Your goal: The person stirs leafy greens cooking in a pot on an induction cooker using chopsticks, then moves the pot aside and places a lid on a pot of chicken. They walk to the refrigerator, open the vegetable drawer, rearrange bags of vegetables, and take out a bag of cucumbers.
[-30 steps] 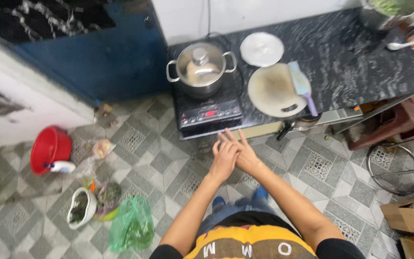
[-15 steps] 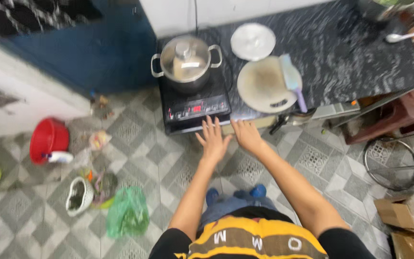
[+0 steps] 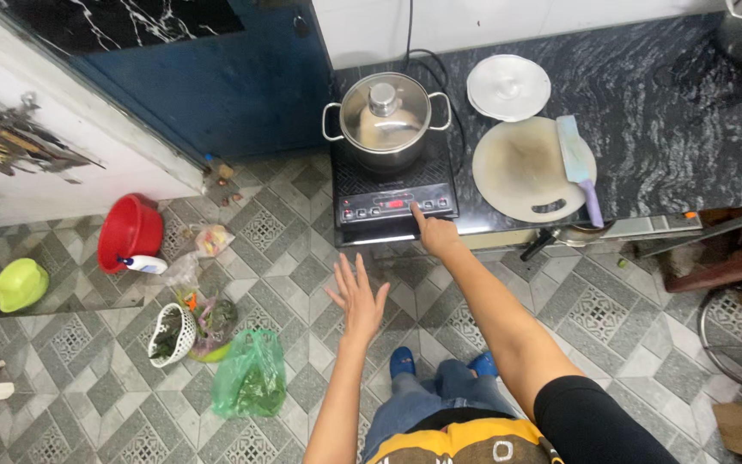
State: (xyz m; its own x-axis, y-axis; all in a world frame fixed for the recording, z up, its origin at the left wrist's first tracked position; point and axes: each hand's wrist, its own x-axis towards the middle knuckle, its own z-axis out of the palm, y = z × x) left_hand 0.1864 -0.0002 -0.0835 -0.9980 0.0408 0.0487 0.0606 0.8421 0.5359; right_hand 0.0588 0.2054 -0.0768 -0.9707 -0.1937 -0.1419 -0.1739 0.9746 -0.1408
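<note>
Black induction cooker (image 3: 394, 191) under the lidded steel pot (image 3: 386, 120): your right hand (image 3: 436, 236) seemingly presses its panel with one fingertip; left hand (image 3: 358, 296) hovers spread, empty. Next, press precisely.

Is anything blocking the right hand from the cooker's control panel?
Nothing visible does. The right hand already has its forefinger on the control panel of the induction cooker, in front of the lidded steel pot. The left hand hovers open over the tiled floor, apart from the cooker.

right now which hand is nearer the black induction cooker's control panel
Right. The right hand has its fingertip on the control panel; the left hand hovers open above the floor, well short.
</note>
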